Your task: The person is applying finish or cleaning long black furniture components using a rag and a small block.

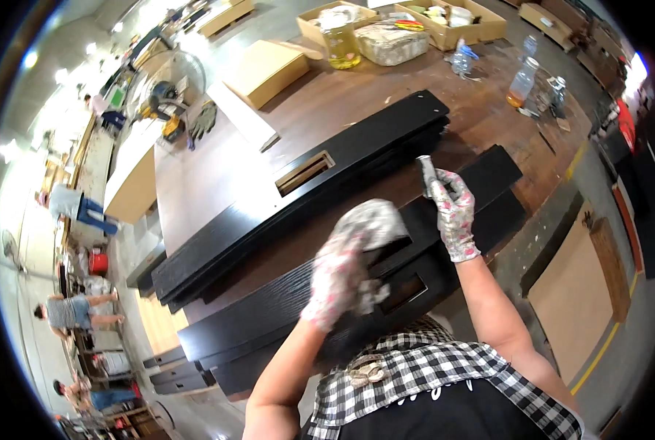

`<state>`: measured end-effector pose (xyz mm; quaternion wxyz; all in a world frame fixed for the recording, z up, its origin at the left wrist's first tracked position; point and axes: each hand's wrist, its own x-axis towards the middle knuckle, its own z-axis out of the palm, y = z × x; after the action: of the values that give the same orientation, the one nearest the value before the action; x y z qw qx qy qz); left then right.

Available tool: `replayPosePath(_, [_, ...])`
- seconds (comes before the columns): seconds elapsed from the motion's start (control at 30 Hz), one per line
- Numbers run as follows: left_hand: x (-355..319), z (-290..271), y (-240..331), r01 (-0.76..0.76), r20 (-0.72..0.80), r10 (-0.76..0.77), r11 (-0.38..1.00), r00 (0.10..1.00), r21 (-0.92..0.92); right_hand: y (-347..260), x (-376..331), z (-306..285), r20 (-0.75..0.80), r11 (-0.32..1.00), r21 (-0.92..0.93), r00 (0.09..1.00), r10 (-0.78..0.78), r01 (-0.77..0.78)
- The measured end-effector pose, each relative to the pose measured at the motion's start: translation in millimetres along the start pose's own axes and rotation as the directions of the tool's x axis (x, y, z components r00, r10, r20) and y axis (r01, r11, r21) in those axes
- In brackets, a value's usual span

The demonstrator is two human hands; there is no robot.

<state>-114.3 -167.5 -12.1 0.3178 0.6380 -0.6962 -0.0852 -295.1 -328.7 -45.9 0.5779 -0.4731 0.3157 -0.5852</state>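
Your gloved hands work over a black wooden panel, one pressing a rag, the other gripping a marker-like stick.

Your left hand has its grip closed on a crumpled grey rag, pressed down onto the black panel that lies right beneath it and runs away to the left of the grip. Just right of that grip, your right hand has its grip clamped around a slim grey touch-up stick, held upright with its tip above the fingers, over the far end of the same stack of panels. Beyond both grips lies a second long black panel with a rectangular slot, resting on the brown worktop. Farther off stand a jar of yellow liquid, a plastic bottle and open cardboard boxes.
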Motion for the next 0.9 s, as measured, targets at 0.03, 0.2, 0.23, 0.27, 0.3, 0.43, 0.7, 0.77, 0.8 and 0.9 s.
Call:
replayPosePath(0.03, [-15, -10, -11, 0.092, -0.036, -0.091, 0.995, 0.995, 0.023, 0, 1, 0, 0.005, 1.0, 0.008, 1.0, -0.011, 0.011])
replayPosePath(0.2, [-79, -47, -64, 0.283, -0.285, -0.346, 0.929, 0.894, -0.239, -9, 5, 1, 0.043, 0.994, 0.001, 0.993, 0.109, -0.109])
replayPosePath(0.23, [-84, -65, -78, 0.281, -0.352, -0.245, 0.958, 0.903, 0.054, -13, 4, 6, 0.087, 0.998, -0.034, 0.995, 0.05, -0.047])
replayPosePath(0.27, [-89, -76, -84, 0.342, -0.436, -0.317, 0.94, 0.842, -0.023, -18, -1, 13, 0.042, 0.994, -0.098, 0.998, 0.053, -0.049])
replayPosePath(0.3, [-92, -89, -90, 0.362, -0.51, -0.458, 0.888, 0.727, -0.282, -21, -6, 24, 0.085, 0.957, -0.278, 0.994, -0.065, 0.087])
replayPosePath(0.43, [-75, -146, -91, 0.227, -0.422, -0.391, 0.893, 0.818, -0.387, -24, -57, 91, 0.81, 0.868, -0.136, 0.559, -0.18, 0.477])
replayPosePath(0.7, [77, -71, -10, -0.261, 0.15, 0.284, 0.952, 0.947, -0.159, 25, -138, 163, 0.92, 0.967, 0.075, 0.357, -0.161, 0.243])
replayPosePath(0.77, [105, -12, 15, -0.034, 0.314, 0.272, 0.802, 0.909, -0.596, 29, -137, 160, 0.886, 0.957, 0.137, 0.4, -0.234, 0.255])
replayPosePath(0.8, [111, 10, 24, -0.045, 0.413, 0.358, 0.798, 0.837, -0.601, 30, -136, 158, 0.885, 0.949, 0.163, 0.385, -0.261, 0.268])
replayPosePath(0.9, [133, 55, 43, -0.731, 0.636, 0.587, 0.68, 0.501, -0.052, 26, -131, 154, 0.918, 0.948, 0.073, 0.35, -0.185, 0.31])
